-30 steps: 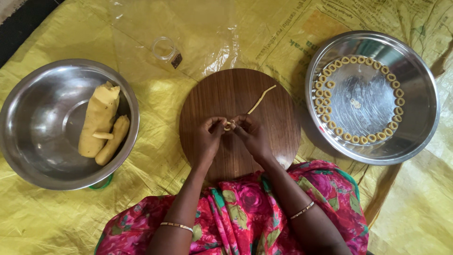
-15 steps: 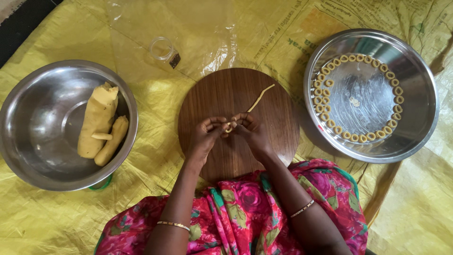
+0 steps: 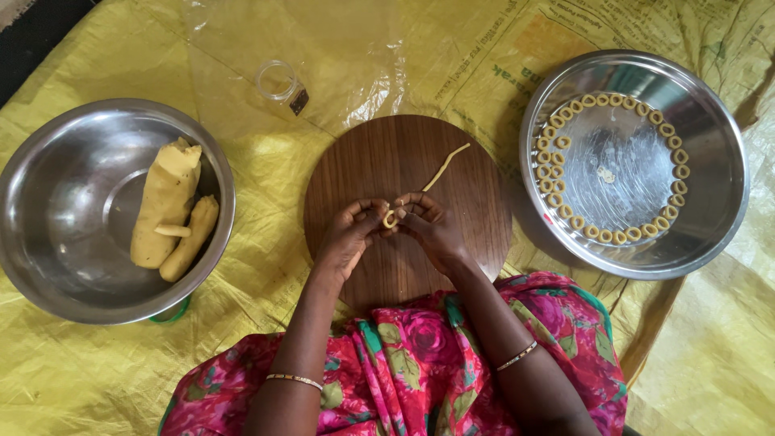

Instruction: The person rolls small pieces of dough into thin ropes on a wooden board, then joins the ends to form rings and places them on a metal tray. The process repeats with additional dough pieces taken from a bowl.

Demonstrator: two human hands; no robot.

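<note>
Step in hand looks like ring-forming: left hand [image 3: 349,236] and right hand [image 3: 432,226] pinch the near end of a dough strip [image 3: 442,169] over the board [image 3: 355,161]; next likely needs closing the loop.

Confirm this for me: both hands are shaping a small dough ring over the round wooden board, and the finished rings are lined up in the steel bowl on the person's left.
Not quite. The head view shows the finished rings in the steel dish on the person's right. The steel bowl on the left holds dough logs. The rest holds: left hand and right hand pinch a dough ring over the round wooden board.
</note>
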